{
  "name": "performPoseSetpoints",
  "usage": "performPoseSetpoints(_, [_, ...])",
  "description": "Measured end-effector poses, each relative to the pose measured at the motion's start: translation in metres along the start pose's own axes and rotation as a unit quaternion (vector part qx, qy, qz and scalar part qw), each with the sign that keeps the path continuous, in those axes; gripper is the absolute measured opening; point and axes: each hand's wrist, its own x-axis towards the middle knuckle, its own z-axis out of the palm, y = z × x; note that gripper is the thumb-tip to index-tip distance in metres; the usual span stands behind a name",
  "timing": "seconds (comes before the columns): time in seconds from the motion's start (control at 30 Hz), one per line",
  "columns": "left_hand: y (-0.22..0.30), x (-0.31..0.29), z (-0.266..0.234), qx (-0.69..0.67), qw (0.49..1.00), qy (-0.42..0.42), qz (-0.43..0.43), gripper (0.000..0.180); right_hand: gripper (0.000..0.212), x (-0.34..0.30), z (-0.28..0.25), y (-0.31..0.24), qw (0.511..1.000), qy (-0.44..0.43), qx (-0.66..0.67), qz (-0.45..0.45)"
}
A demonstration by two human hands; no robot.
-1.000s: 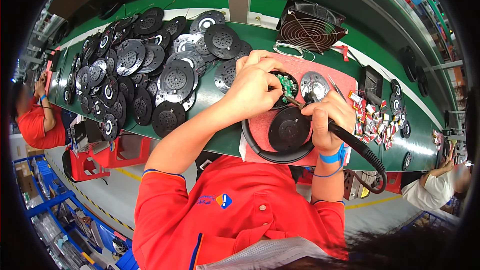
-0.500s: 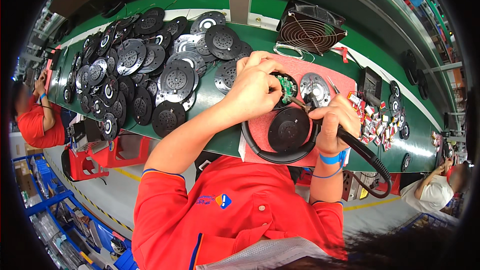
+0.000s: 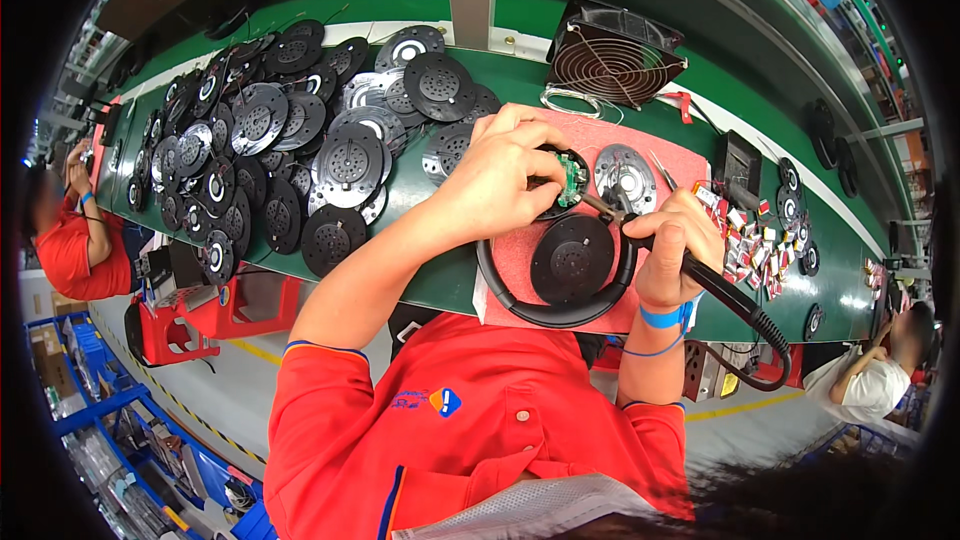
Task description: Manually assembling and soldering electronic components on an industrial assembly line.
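Note:
My right hand (image 3: 680,248) is closed round the black handle of a soldering iron (image 3: 738,308). The iron's tip end points left, at the edge of a green circuit board (image 3: 573,183) in an opened headphone ear cup. My left hand (image 3: 508,168) has its fingers curled on the left side of that ear cup; whether a wire is also pinched there is hidden. The black headband (image 3: 555,318) curves toward me on the pink mat (image 3: 510,250). Inside its curve lies a round black perforated part (image 3: 571,260). A silver speaker disc (image 3: 624,178) rests right of the circuit board.
Many black and silver round speaker plates (image 3: 345,165) are heaped at the left. A black fan (image 3: 618,52) stands behind the mat. Small red-and-white wired parts (image 3: 750,245) lie to the right, near a black box (image 3: 738,165). Co-workers sit at both far ends.
The view has shifted slightly. The soldering iron's handle and cable have swung a little right and down. Both hands keep nearly the same grip and place.

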Motion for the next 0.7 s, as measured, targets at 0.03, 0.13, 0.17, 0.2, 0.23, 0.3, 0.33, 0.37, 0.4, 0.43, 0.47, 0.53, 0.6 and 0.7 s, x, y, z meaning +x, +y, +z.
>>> performPoseSetpoints(0.03, [0.0005, 0.0003, -0.001, -0.001, 1.0, -0.001, 0.001, 0.006, 0.044, -0.0001, 0.0003, -0.0005, 1.0, -0.003, 0.001, 0.005])
performPoseSetpoints(0.13, [0.0029, 0.0009, -0.0032, 0.067, 0.996, 0.002, 0.056, 0.006, 0.043, 0.0006, 0.0015, -0.0003, 1.0, -0.023, 0.001, 0.001])
performPoseSetpoints(0.17, [0.0035, 0.0011, -0.0036, 0.083, 0.994, 0.005, 0.074, 0.006, 0.043, 0.001, 0.001, 0.0004, 1.0, -0.022, 0.001, 0.001])
performPoseSetpoints(0.2, [0.0038, 0.0011, -0.0039, 0.099, 0.991, 0.009, 0.093, 0.006, 0.033, 0.0013, 0.0008, 0.0015, 0.999, -0.032, 0.006, -0.006])
performPoseSetpoints(0.23, [0.0044, 0.0012, -0.0045, 0.099, 0.991, 0.009, 0.092, 0.006, 0.025, 0.0015, 0.0009, 0.0025, 0.999, -0.041, 0.011, -0.014])
performPoseSetpoints(0.3, [0.0059, 0.0016, -0.0051, 0.114, 0.988, 0.011, 0.107, 0.006, 0.032, 0.0014, 0.0057, 0.0016, 0.999, -0.036, 0.013, -0.014])
performPoseSetpoints(0.33, [0.0063, 0.0018, -0.0048, 0.113, 0.988, 0.011, 0.107, 0.006, 0.039, 0.0013, 0.0073, 0.0014, 0.999, -0.03, 0.015, -0.014])
performPoseSetpoints(0.37, [0.0067, 0.002, -0.0045, 0.115, 0.987, 0.012, 0.11, 0.006, 0.039, 0.0012, 0.0076, 0.0022, 0.999, -0.03, 0.015, -0.014])
performPoseSetpoints(0.4, [0.0069, 0.0018, -0.0042, 0.118, 0.987, 0.014, 0.112, 0.006, 0.038, 0.0008, 0.0085, 0.003, 0.999, -0.032, 0.016, -0.018])
performPoseSetpoints(0.43, [0.0068, 0.0016, -0.0035, 0.118, 0.987, 0.015, 0.112, 0.006, 0.037, 0.0006, 0.009, 0.0032, 0.999, -0.035, 0.018, -0.024])
performPoseSetpoints(0.47, [0.0065, 0.0013, -0.0021, 0.119, 0.986, 0.02, 0.114, 0.006, 0.037, 0.0007, 0.0088, 0.003, 0.999, -0.036, 0.018, -0.025])
performPoseSetpoints(0.53, [0.0064, 0.0015, -0.0005, 0.119, 0.986, 0.024, 0.114, 0.006, 0.035, 0.0012, 0.0083, 0.0031, 0.998, -0.055, 0.009, -0.018])
performPoseSetpoints(0.6, [0.007, 0.0017, 0.0007, 0.12, 0.985, 0.03, 0.117, 0.006, 0.034, 0.0007, 0.0096, 0.0037, 0.998, -0.052, 0.01, -0.022])
performPoseSetpoints(0.7, [0.0073, 0.0011, 0.0019, 0.126, 0.984, 0.036, 0.122, 0.007, 0.034, 0.0005, 0.0099, 0.0033, 0.998, -0.054, 0.007, -0.024])
